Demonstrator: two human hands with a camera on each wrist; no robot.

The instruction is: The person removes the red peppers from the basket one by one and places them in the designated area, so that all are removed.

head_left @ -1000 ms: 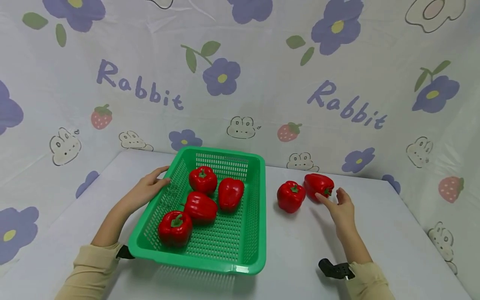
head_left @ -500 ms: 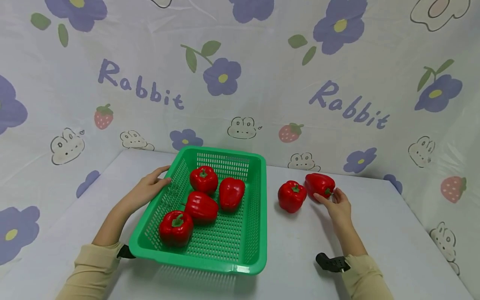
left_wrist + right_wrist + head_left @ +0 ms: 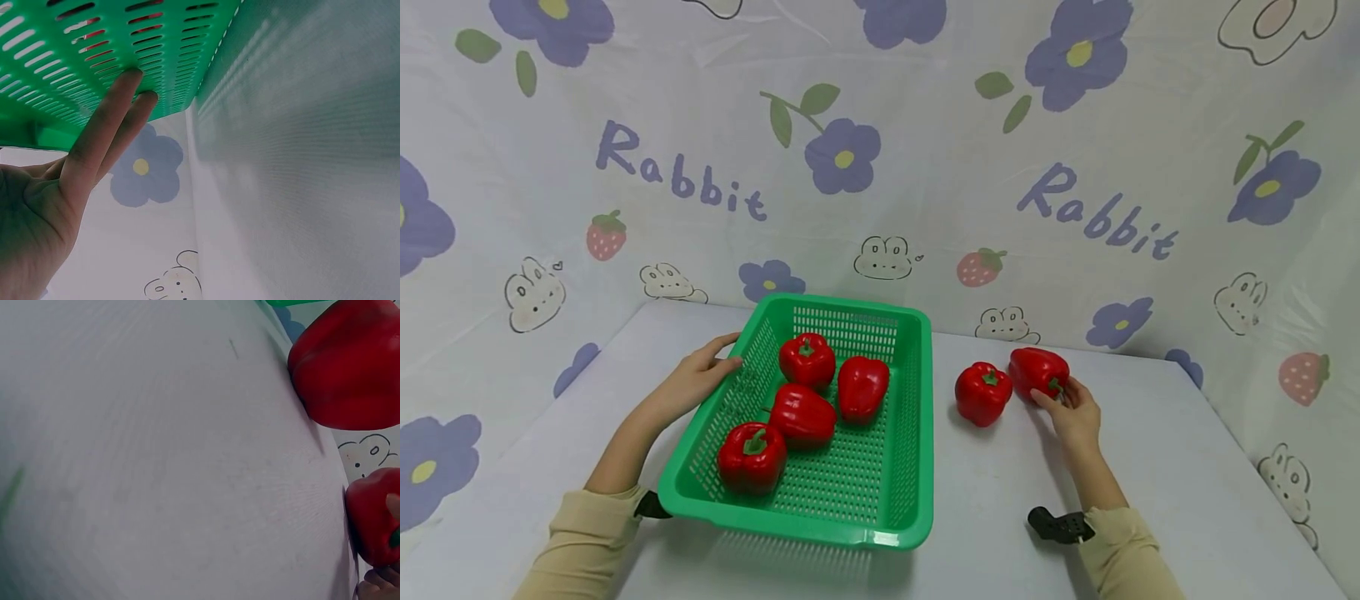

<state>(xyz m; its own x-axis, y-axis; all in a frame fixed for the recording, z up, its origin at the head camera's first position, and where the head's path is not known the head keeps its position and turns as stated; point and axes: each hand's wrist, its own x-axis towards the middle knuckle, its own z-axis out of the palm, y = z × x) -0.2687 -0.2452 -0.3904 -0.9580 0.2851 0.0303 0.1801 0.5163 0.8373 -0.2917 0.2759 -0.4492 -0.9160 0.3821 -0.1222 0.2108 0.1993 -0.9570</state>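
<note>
In the head view, a green plastic basket [image 3: 910, 533] holds several red bell peppers, one of them a pepper [image 3: 752, 458] in its near left corner. My left hand [image 3: 692, 382] grips the basket's left rim, the thumb over the edge; in the left wrist view its fingers [image 3: 106, 125] lie against the slotted outer wall. Right of the basket, two more bell peppers stand on the table. My right hand [image 3: 1078, 421] holds the farther pepper [image 3: 1036, 371], which lies on its side, by the stem end between thumb and fingers. The nearer pepper [image 3: 982, 393] stands close beside it, untouched.
The white table [image 3: 985, 517] meets a patterned cloth backdrop [image 3: 940, 183] behind and at both sides. A dark strap mount [image 3: 1060, 527] is worn on the right wrist. In the right wrist view, the nearer pepper [image 3: 350, 369] looms at upper right.
My right hand has moved slightly left, and its spread thumb and fingers have come in around the stem end of the farther bell pepper. The left hand and basket look unchanged.
</note>
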